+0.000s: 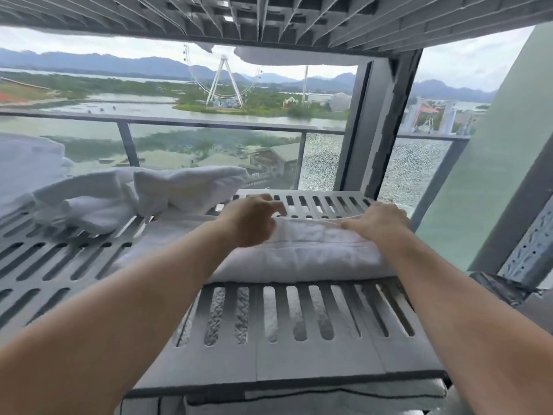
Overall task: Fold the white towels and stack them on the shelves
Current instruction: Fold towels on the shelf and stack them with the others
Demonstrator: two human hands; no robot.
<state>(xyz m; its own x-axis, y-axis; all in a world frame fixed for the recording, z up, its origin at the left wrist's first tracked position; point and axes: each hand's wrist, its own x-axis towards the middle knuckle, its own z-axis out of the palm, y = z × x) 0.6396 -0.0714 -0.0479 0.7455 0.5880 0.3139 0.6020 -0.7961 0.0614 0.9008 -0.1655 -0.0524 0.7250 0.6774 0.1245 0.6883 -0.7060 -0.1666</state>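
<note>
A folded white towel [305, 250] lies flat on the grey slotted shelf [299, 354] in front of me. My left hand [254, 220] hovers over the towel's left far corner, fingers curled and apart, holding nothing I can see. My right hand [380, 220] lies palm down on the towel's right far corner, pressing it. A loose heap of unfolded white towels [143, 193] sits on the same shelf level to the far left. More white towel [296, 61] shows on the shelf above, and through the slots below.
A slotted shelf [269, 16] hangs close overhead. A dark upright post [386, 124] stands at the shelf's back right, and a perforated metal upright [529, 244] at the right. Behind is a glass balcony railing [209, 124] with water and a Ferris wheel beyond.
</note>
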